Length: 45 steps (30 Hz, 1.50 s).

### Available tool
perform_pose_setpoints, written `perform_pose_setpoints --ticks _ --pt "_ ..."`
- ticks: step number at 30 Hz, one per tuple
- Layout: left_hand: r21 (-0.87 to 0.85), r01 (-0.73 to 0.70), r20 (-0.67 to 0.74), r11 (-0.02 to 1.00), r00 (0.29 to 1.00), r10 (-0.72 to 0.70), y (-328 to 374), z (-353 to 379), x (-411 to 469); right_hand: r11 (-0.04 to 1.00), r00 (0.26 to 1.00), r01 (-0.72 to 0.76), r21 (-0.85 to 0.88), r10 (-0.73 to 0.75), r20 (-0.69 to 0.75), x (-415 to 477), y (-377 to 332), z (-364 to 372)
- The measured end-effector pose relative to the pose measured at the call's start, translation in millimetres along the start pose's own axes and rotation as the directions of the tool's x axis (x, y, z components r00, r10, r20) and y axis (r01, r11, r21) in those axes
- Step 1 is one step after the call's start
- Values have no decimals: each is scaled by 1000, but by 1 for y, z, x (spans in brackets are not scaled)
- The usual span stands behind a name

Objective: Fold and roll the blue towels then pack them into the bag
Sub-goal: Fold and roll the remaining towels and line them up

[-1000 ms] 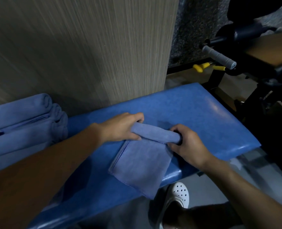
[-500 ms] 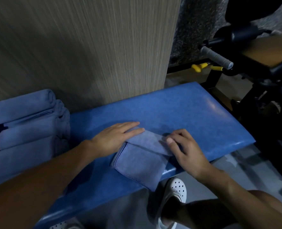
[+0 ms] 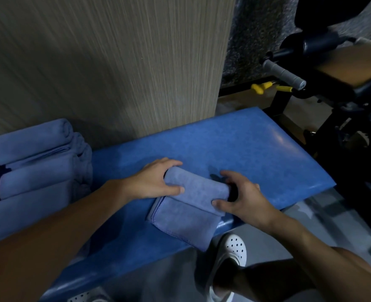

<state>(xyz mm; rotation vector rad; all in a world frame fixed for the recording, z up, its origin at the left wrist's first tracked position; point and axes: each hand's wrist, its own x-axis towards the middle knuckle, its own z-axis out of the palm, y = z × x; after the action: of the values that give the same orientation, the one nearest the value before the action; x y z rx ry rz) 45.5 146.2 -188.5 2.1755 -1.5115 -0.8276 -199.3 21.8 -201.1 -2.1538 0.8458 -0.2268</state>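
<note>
Gripping the partly rolled blue towel (image 3: 196, 188) at both ends, the person is working on the blue padded desk (image 3: 256, 147). The left grip (image 3: 156, 184) is curling round the roll's left end, with the thumb lying along the near side and the fingers wrapping over the far side. The right grip (image 3: 243, 199) is clasping the right end, the thumb pressing on the roll's near edge and the fingers arching over its far side. Between the two grips the rolled part is lying across the desk, while the flat, unrolled remainder is spreading from just below both thumbs toward the person and hanging slightly over the desk's near edge. Well to the left of the left grip, a stack of rolled blue towels (image 3: 34, 168) is resting on the desk against the wood-grain wall panel (image 3: 114, 62). Below the right grip, a white perforated clog (image 3: 234, 247) is standing on the floor. Far beyond the right grip, a black exercise machine is showing a grey handle (image 3: 283, 73) and a yellow knob (image 3: 259, 88).
</note>
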Motion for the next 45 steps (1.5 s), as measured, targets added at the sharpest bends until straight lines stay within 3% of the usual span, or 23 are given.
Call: perform_pose_setpoints --ticks 3,7,10,14,18,21,24,26,28,29,32,37,40,42,45 --pt "-35 -36 3 999 999 37 4 -6 0 992 999 40 123 -37 -25 8 -2 2" --pt "-73 -96 -27 993 995 94 9 -14 1 991 993 107 81 -102 -59 20 -6 -1" --pt "-83 -156 -127 984 981 144 9 -15 -2 973 968 220 68 -208 -143 21 -8 -3" --pt "137 -244 -191 960 944 268 7 -8 -10 919 904 363 -153 -387 -181 17 -8 -1" --pt "389 -426 -149 817 846 512 0 6 -27 829 864 450 -332 -498 -72 1 -13 3" --pt "469 -458 -82 755 829 553 -8 12 -39 863 866 468 -189 -491 -95 -14 -17 9" --pt "492 -421 -37 762 864 502 -12 14 -54 920 900 377 103 -338 -274 -21 -22 18" --pt "433 -375 -79 820 890 449 -8 16 -60 976 937 187 109 -144 -319 -19 -23 23" --pt "274 -246 -165 930 940 297 -3 20 -59 991 973 -134 -30 125 -196 -18 -25 25" --pt "162 -147 -183 976 967 176 -2 22 -56 967 968 -227 -115 211 -136 -19 -26 24" --pt "-96 43 -180 994 982 -60 -3 24 -47 950 978 -210 -233 207 -35 -20 -30 20" --pt "-191 153 -90 970 981 -172 0 12 -49 967 974 -225 -121 223 -30 -20 -33 18" --pt "-379 142 -129 914 970 -205 4 6 -58 959 982 -182 216 188 -8 -19 -37 17" --pt "-581 108 -136 807 965 -226 11 -1 -67 851 983 -146 505 182 -22 -19 -48 17" --pt "-781 35 -144 623 961 -235 26 -18 -85 745 981 -81 662 178 -81 -11 -74 16"
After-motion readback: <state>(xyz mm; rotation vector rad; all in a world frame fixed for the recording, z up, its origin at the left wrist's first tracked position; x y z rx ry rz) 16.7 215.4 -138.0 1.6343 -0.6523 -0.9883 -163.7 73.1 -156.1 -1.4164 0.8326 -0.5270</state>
